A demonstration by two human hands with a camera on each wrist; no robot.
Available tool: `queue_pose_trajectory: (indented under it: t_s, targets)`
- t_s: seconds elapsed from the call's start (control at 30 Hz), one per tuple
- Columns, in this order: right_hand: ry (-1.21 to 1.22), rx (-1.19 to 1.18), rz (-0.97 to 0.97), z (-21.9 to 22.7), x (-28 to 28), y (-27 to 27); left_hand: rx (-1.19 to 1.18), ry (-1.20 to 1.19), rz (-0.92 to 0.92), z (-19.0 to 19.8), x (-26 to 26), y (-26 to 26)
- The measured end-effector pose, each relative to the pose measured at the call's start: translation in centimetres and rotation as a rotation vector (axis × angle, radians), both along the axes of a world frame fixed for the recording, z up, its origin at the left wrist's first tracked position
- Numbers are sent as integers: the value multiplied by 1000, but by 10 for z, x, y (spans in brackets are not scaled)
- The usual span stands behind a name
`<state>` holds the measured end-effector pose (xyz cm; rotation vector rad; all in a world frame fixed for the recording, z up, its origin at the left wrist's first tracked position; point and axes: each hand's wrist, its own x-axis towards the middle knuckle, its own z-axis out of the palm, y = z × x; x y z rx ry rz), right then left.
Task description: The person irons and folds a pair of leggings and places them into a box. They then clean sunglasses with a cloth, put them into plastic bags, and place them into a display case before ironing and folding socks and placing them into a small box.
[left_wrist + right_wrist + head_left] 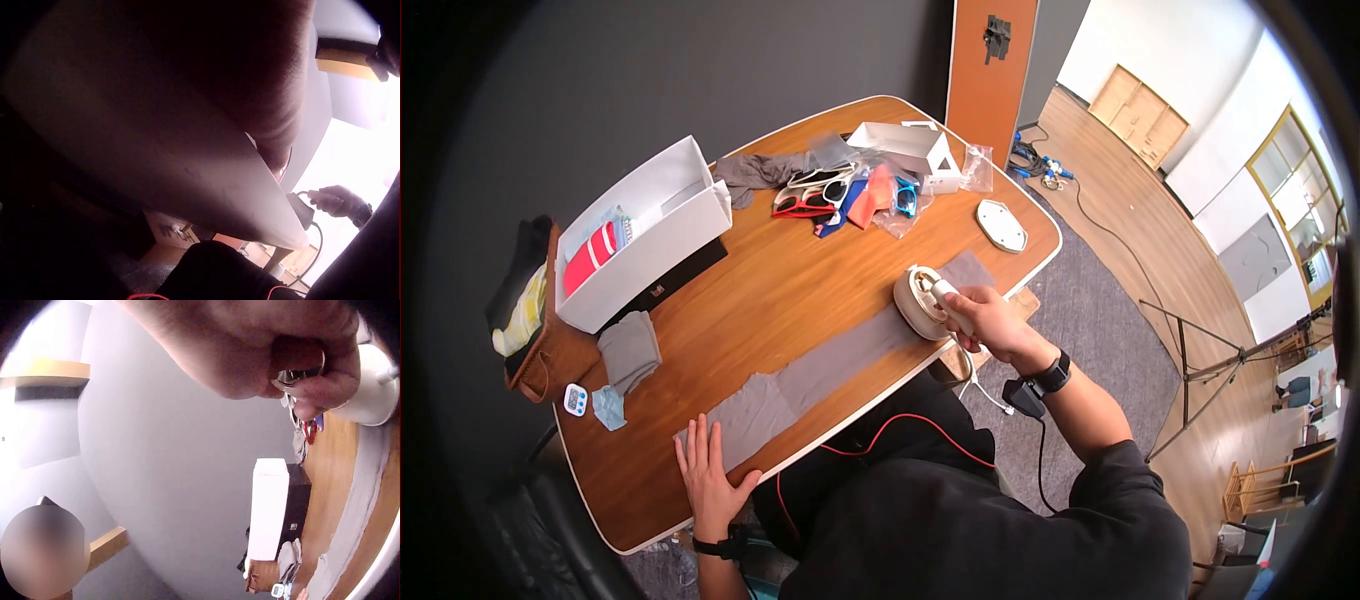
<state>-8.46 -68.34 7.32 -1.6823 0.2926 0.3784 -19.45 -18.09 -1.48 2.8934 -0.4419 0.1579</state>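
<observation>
My right hand (990, 325) grips the handle of a small white iron (916, 305), its fingers curled round the grip. A white cord runs down from the iron past the table edge. The iron stands on a long strip of grey cloth (840, 360) laid flat along the near side of the table. In the right wrist view part of the rounded white body shows beyond the curled fingers (325, 394). My left hand (712, 480) lies flat with fingers spread, its fingertips on the left end of the cloth. The left wrist view mostly shows the table's underside.
A white open box (650, 235) holding folded clothes sits on a black box at the left. Nearby are a folded grey cloth (630, 350), a small timer (575, 400) and a brown bag (550, 355). Sunglasses (805, 205), another white box (905, 145) and a white plate (1002, 226) lie further back.
</observation>
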Motion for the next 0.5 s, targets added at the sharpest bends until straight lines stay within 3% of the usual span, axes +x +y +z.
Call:
queue_pose_trajectory:
  t_s: [0.5]
  targets:
    - [5,35,-34,0,-1,-8,18,13,10,-1,0,0]
